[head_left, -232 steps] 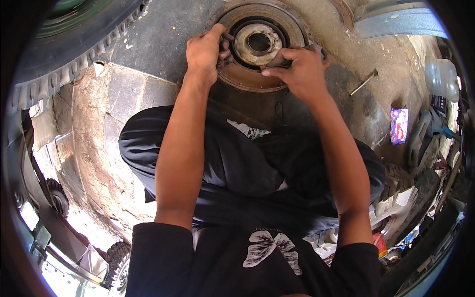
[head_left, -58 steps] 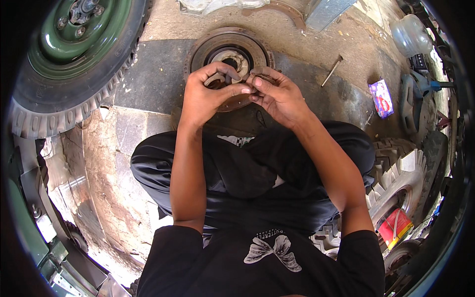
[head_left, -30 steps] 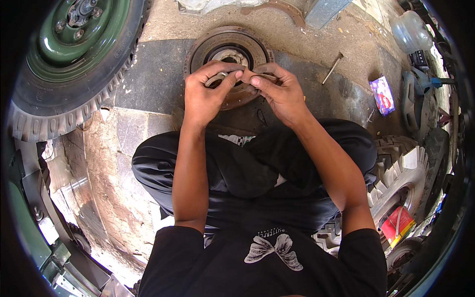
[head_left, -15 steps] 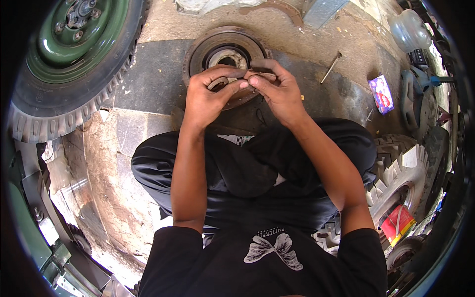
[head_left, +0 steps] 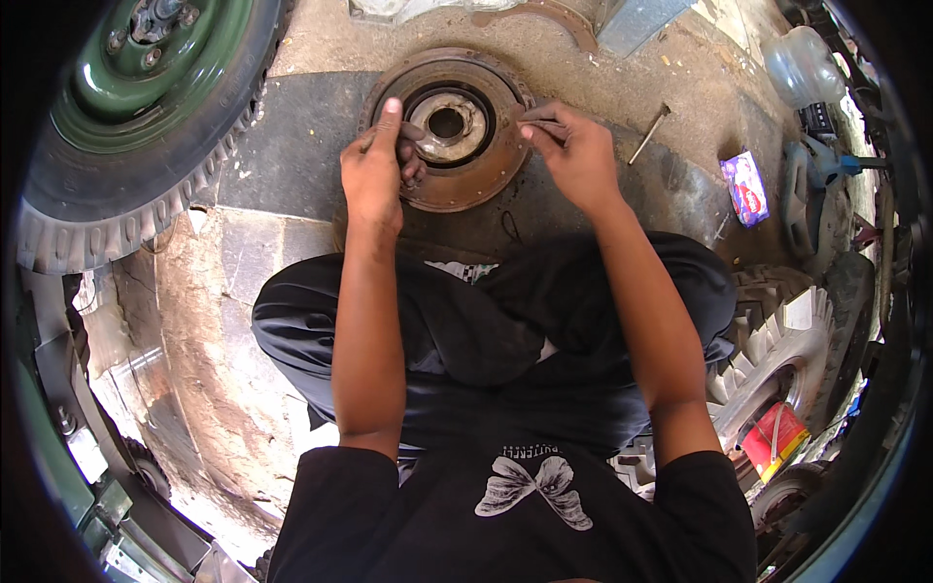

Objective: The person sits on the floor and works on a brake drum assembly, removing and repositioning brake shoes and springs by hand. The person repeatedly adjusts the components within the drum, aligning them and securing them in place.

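Note:
A rusty round brake drum (head_left: 486, 185) lies flat on the floor in front of me, with a pale hub and a round hole in its middle. Over its left side is my left hand (head_left: 372, 173), thumb raised and grimy fingers loosely bent, with nothing visible in it. At the drum's right edge my right hand (head_left: 580, 160) pinches a thin grey-brown strip (head_left: 546, 126) between thumb and fingers. Much of the strip is hidden, and its material cannot be made out.
A green wheel with a tyre (head_left: 165, 175) stands at the upper left. To the right lie a hammer-like tool (head_left: 648, 134), a purple packet (head_left: 745, 188), a clear plastic jug (head_left: 802, 66) and a red-yellow can (head_left: 775, 439) by more tyres. A curved rusty shoe (head_left: 554, 15) lies at the back.
My hands have come apart from where both held the strip over the drum. The left moved left and loosened its fingers; the right shifted right, still pinching the strip.

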Demonstrator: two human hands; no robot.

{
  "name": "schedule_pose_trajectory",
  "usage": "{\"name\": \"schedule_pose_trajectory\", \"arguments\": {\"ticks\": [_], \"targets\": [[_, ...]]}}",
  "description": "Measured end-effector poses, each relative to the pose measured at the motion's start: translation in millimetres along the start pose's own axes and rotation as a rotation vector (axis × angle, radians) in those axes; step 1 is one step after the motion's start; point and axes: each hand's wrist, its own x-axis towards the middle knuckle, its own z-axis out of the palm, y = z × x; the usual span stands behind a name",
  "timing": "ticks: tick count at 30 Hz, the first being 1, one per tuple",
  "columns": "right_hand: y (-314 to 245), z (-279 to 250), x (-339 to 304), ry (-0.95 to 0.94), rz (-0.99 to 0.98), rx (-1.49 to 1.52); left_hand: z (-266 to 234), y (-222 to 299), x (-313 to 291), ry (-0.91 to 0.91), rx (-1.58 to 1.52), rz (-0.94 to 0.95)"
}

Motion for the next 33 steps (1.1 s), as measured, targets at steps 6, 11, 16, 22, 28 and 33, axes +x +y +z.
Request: {"name": "schedule_pose_trajectory", "arguments": {"ticks": [6,11,16,22,28,33], "targets": [[-7.1,12.2,-3.0,-0.045,-0.232,-0.285,-6.8,-4.4,5.6,0.022,-0.134,-0.082],[0.0,26.7,-5.5,-0.059,-0.291,-0.362,-4.3,-5.9,5.9,0.031,-0.174,-0.087],[-1.4,33.0,3.6,-0.002,-0.247,-0.412,0.8,-15.9,7.1,0.125,-0.225,-0.088],[-0.1,36.6,-1.2,-0.093,-0.269,-0.383,-3.0,-19.0,13.9,0.179,-0.186,-0.066],[11.1,33.8,11.4,-0.053,-0.33,-0.424,-3.6,-20.3,14.3,0.234,-0.175,-0.083],[6.6,32.5,19.7,-0.001,-0.304,-0.403,-2.1,-20.9,17.3,0.246,-0.134,-0.094]]}}
